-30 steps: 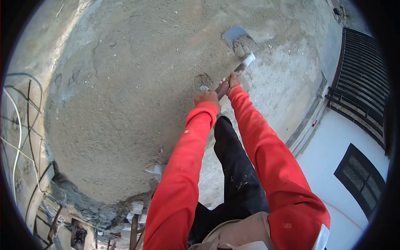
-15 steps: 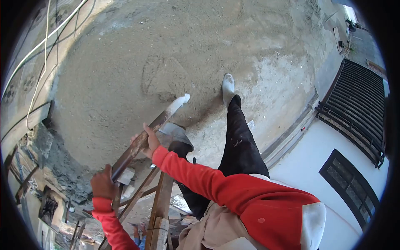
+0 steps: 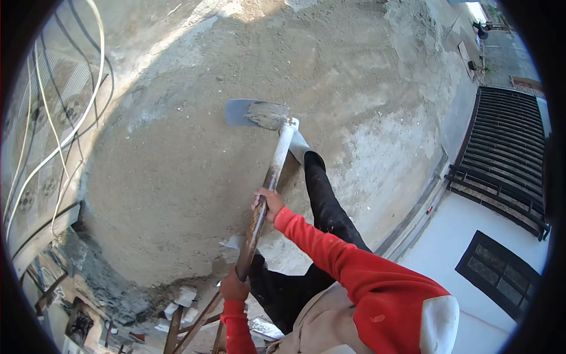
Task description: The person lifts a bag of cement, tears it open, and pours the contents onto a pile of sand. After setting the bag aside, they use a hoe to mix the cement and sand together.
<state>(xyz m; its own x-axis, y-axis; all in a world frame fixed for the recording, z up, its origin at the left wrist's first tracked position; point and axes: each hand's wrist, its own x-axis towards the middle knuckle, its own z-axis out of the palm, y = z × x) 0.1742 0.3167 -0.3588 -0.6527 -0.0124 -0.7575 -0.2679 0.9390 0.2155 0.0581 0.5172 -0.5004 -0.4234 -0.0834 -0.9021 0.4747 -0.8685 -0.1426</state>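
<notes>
Both my hands grip a long-handled hoe. My left hand (image 3: 235, 287) is wrapped round the butt end of its dark brown handle (image 3: 254, 229), low in the view. Further up the shaft, my right hand (image 3: 269, 203) closes round it with the fingers curled over. Toward the head, the handle turns whitish. The wide hoe blade (image 3: 239, 112) points left over the grey ground, with wet mortar stuck on the half nearest the socket. Just behind the hoe head shows my pale right boot (image 3: 299, 145). My left boot (image 3: 234, 242) is partly hidden beside the handle.
Rough grey mortar ground (image 3: 171, 194) spreads ahead. Pale hoses (image 3: 82, 121) loop at the left. Broken blocks (image 3: 186, 296) and timber lie below my left side. On the right stand a white wall (image 3: 433, 236), a black slatted railing (image 3: 501, 150) and a dark-framed window (image 3: 498, 268).
The hoe has swung up and to the right in view, both hands moving with it. Its blade, hidden before, now shows broadside. The view has also shifted a little.
</notes>
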